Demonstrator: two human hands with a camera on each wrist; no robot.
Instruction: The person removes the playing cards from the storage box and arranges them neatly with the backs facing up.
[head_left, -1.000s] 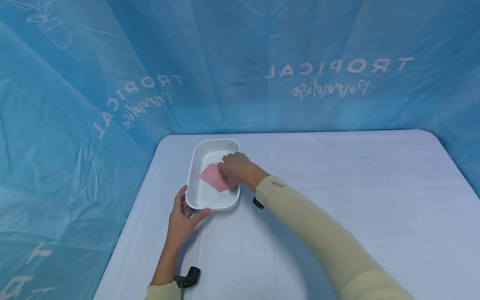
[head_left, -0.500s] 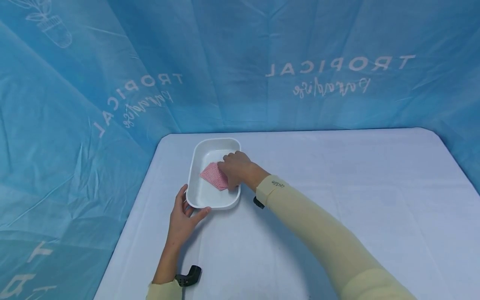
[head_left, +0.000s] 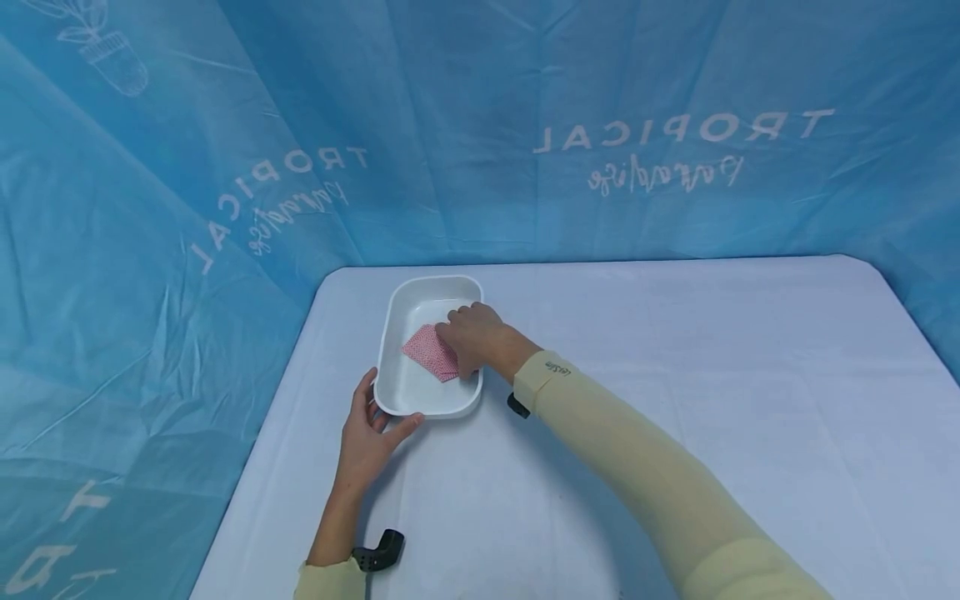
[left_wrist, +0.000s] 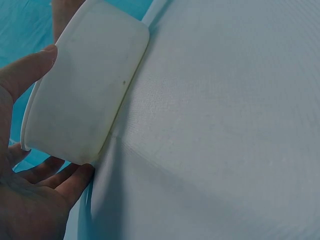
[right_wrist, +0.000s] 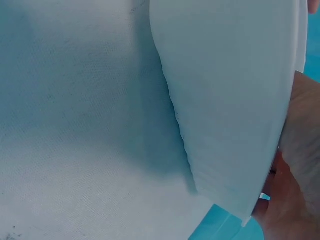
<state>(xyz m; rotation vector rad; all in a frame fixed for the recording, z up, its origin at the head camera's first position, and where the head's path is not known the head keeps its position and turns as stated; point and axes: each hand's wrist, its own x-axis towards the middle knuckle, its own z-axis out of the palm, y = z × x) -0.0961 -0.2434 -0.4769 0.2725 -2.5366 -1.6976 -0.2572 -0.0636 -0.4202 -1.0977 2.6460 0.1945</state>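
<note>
A white rectangular tub with rounded corners sits at the left part of the table. Inside it lies a folded pink-and-white patterned cloth. My right hand reaches over the tub's right rim and grips the cloth's right part, fingertips hidden beneath the hand. With thumb on the near rim and fingers round the near left corner, my left hand holds the tub. The left wrist view shows the tub's outer wall between that thumb and the fingers. In the right wrist view, the tub's side wall covers most of the right hand.
A white cloth covers the table. Blue printed curtains hang behind the table and along its left side. Each wrist carries a black device, the left one close above the table.
</note>
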